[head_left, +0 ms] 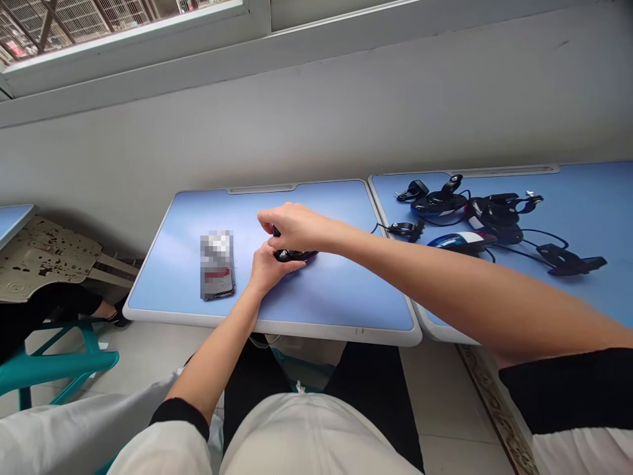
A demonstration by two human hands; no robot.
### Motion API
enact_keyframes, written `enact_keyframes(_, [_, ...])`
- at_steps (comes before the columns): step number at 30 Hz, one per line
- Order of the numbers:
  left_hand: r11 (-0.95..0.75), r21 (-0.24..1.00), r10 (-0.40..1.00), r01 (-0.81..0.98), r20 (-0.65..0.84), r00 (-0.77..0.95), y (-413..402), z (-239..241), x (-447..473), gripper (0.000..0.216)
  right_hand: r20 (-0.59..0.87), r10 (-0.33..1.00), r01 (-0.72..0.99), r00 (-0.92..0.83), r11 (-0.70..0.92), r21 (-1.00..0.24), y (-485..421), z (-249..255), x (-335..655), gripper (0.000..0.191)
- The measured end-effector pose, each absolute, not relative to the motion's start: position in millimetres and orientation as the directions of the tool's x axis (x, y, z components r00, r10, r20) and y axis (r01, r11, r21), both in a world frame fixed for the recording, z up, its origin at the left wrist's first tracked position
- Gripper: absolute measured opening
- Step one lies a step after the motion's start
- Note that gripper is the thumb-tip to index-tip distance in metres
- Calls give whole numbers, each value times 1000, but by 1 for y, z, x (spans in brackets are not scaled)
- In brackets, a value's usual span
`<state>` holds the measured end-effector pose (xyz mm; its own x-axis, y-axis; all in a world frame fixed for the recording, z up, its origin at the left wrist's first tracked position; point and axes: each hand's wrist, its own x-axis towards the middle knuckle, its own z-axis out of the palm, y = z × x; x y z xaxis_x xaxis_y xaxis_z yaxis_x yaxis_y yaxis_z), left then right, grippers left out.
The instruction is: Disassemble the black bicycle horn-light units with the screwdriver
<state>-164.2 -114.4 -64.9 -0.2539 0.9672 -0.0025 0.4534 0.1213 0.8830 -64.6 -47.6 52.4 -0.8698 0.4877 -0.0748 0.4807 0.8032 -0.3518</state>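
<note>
Both hands meet over a black computer mouse (293,254) on the blue desk (321,297) in front of me. My right hand (291,225) is curled over the top of the mouse, fingers closed on it. My left hand (267,267) grips the mouse from the near left side. Most of the mouse is hidden under the fingers. A phone (216,265) lies flat on the desk to the left of my hands.
A second blue desk (593,218) adjoins on the right, carrying several black wired mice and cables (487,218) and a blue-and-white mouse (462,241). A grey wall and window sill stand behind. A teal plastic chair (54,363) is at the lower left.
</note>
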Motion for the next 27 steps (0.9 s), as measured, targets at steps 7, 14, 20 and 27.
enact_keyframes(7, [93, 892, 972, 442, 15, -235, -114, -66, -164, 30, -92, 526, 527, -846, 796, -298, -50, 54, -65, 23])
enact_keyframes(14, [99, 889, 968, 447, 17, -250, -115, -64, -165, 39, -117, 510, 516, -852, 785, -342, -49, 57, -64, 16])
enact_keyframes(20, [141, 879, 967, 455, -23, -256, -115, -64, -164, 30, -106, 518, 527, -849, 811, -255, -48, 56, -67, 8])
enact_keyframes(27, [85, 882, 970, 464, 34, -242, -115, -66, -165, 36, -77, 470, 455, -879, 780, -430, -42, 54, -61, 12])
